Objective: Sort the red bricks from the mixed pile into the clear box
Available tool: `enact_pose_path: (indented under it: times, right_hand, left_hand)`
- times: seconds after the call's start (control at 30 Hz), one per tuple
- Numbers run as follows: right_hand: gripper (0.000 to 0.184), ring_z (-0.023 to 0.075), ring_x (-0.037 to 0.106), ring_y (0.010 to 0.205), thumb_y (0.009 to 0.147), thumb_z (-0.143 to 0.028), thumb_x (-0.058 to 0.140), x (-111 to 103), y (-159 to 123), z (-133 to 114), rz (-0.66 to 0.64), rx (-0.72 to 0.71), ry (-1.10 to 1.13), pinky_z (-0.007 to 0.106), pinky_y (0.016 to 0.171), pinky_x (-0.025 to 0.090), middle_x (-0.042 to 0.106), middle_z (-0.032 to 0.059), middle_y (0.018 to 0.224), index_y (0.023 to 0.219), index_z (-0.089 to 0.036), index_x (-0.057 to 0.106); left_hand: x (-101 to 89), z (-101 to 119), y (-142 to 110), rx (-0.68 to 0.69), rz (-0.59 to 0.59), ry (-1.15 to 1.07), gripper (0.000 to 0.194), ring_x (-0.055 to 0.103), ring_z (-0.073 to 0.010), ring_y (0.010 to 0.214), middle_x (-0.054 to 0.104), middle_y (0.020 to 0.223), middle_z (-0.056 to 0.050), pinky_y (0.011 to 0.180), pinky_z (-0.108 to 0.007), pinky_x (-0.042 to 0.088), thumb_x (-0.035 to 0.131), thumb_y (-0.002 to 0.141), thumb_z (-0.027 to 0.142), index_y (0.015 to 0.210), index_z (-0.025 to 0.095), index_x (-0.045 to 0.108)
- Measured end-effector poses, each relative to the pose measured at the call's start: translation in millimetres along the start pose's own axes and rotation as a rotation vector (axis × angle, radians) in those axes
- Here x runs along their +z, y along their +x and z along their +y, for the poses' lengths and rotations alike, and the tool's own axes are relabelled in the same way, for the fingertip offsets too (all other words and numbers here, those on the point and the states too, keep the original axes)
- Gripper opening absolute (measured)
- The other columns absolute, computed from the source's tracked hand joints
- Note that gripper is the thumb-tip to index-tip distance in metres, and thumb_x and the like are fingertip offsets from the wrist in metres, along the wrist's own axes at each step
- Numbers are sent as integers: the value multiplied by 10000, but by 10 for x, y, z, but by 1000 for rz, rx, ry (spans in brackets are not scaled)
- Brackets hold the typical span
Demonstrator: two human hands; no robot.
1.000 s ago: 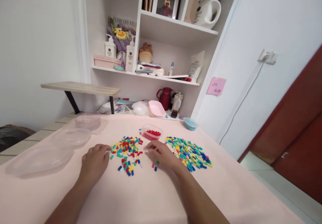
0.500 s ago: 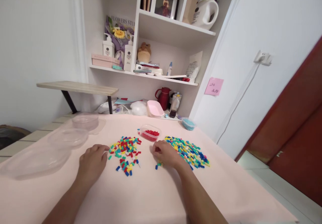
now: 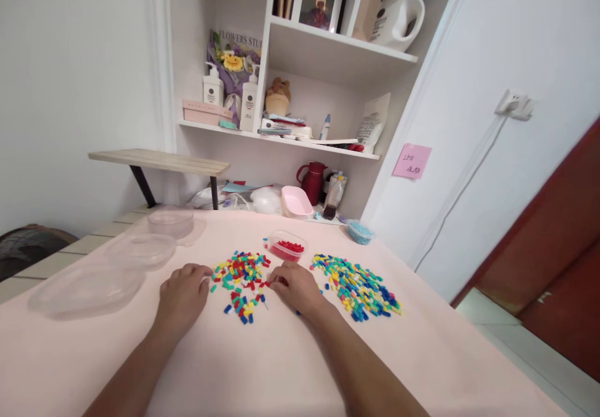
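Note:
A loose pile of small coloured plastic pieces [image 3: 241, 270], red, green, yellow, blue and white, lies between my hands. My right hand [image 3: 296, 286] is at the pile's right edge, its thumb and fingers pinched on a small red piece [image 3: 267, 284] at their tips. To the left of the pile, my left hand [image 3: 185, 291] rests on the table with loosely bent fingers, the fingertips close to the nearest pieces. Just beyond my right hand stands a clear plastic tub [image 3: 272, 245] with red pieces [image 3: 289, 246] inside.
A larger pile of mixed pieces [image 3: 360, 289], mostly yellow, green and blue, spreads on the right. Behind it sits a tub of light-blue pieces [image 3: 360, 232]. Several clear containers [image 3: 89, 289] line the table's left side. A pink basin [image 3: 296, 202] and red jug [image 3: 313, 182] stand at the back.
My right hand has moved left, from beside the larger pile to the right edge of the middle pile. My left hand stays by the pile. The view has shifted slightly.

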State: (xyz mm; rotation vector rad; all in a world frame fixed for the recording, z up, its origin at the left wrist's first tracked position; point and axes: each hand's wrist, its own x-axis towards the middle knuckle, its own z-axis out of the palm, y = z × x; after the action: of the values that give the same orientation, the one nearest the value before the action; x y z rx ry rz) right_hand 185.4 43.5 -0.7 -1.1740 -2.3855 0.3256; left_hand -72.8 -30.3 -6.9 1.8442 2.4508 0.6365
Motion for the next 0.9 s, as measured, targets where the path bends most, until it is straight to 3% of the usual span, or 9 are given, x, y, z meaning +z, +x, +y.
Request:
enact_pose_path:
  times: [0.2,0.4,0.6,0.73,0.83,0.9]
  right_hand:
    - [164,162,613,802,833,-148,611,9,-3,16,9,12,21,239,710,412,693,10,858,843,-249,740]
    - [276,162,625,817,858,-208,643,30,-20,45,-4,-33,118,253,763,445,693,19,908,1098,-290,753]
    - [157,162,627,797,793,-185,671,27,-10,39,-2,-19,120,252,726,430,711,4,853,897,-258,765]
    - [164,150,583,618,843,-279,603,-1,18,128,182,69,283,251,619,430,647,-19,659,928,-240,737]
    - [313,156,555,518,894,-415,537,-52,77,251,428,174,484,265,560,448,584,-30,575,1058,-204,700]
    - [404,169,581,523,891,-483,528,-90,122,347,524,212,570,284,566,474,612,-14,603,1107,-178,678]
  left_hand:
    - [0,4,9,2,5,-2,389,568,-253,1163,666,1250,-55,1007,-439,406,357,921,256,1133,283,682]
    - [-9,8,-16,4,0,11,412,560,-250,1190,652,1268,-53,1000,-418,406,316,936,260,1130,278,679]
    - [-8,16,-21,6,-11,9,422,553,-260,1194,645,1282,-65,1013,-441,396,304,940,251,1146,261,672]
    - [-27,37,-24,-2,-17,-3,411,550,-261,1195,652,1273,-67,1009,-445,395,320,935,236,1147,263,672]
    - [-37,44,-39,-5,-15,-16,400,548,-257,1195,657,1263,-65,1008,-441,393,335,932,228,1142,262,674]
    - [-36,44,-44,-8,-12,-23,392,550,-256,1185,661,1253,-66,1006,-442,391,343,930,223,1130,259,679]
